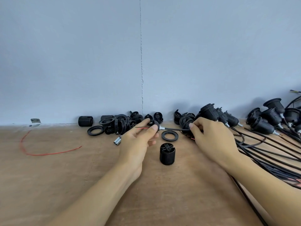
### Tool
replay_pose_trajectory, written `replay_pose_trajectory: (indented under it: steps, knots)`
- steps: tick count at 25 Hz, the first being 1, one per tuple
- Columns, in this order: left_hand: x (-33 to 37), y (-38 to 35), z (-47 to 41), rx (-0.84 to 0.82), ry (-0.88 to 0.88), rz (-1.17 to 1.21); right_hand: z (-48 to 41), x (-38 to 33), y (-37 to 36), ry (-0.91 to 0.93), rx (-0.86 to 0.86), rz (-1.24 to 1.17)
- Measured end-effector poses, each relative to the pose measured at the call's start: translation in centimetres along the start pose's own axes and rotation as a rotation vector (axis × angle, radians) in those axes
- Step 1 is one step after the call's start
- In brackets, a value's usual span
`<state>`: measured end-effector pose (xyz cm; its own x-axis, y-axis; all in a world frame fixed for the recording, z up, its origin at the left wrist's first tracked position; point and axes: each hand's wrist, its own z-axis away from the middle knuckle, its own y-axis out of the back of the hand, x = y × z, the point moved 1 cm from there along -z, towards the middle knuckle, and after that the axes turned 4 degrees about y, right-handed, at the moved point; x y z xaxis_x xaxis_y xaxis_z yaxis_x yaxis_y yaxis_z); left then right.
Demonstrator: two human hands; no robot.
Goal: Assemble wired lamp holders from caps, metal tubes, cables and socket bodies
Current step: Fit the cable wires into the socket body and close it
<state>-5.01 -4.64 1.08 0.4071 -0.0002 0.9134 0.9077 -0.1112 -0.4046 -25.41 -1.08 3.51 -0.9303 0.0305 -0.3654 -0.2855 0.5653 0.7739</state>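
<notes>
Both grips are clamped. Left grip (pixel 136 144) pinches the cap (pixel 155 123) between thumb and fingers, held above the bench (pixel 65 176), with its tube (pixel 162 128) pointing right. Right grip (pixel 211 137) pinches the cable (pixel 175 129) near the tube. Red and black wire ends (pixel 141 127) show out of the cap's open side, so threading looks nearly through. To do it well, I would feed in short pushes, keep the cable in line with the tube, hold the cap steady, and draw out enough wire to reach the body (pixel 167 154) standing below, near the ring (pixel 169 135).
</notes>
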Motion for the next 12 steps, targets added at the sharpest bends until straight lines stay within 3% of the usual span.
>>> replay_pose_trajectory:
  steps: [4,6,9,12]
  knots:
    - [-0.3,0.0,0.5,0.007,-0.108,-0.280,0.0,0.5,0.0,0.078,0.065,0.295]
    - [-0.4,-0.1,0.9,-0.037,-0.142,-0.340,0.1,0.5,-0.1,0.098,0.091,0.333]
    - [-0.7,-0.6,1.6,-0.108,-0.215,-0.428,0.9,-1.0,0.0,0.336,0.085,-0.062]
    - [-0.9,-0.7,2.0,-0.129,-0.261,-0.455,2.2,-3.0,-0.6,0.533,-0.072,-0.398]
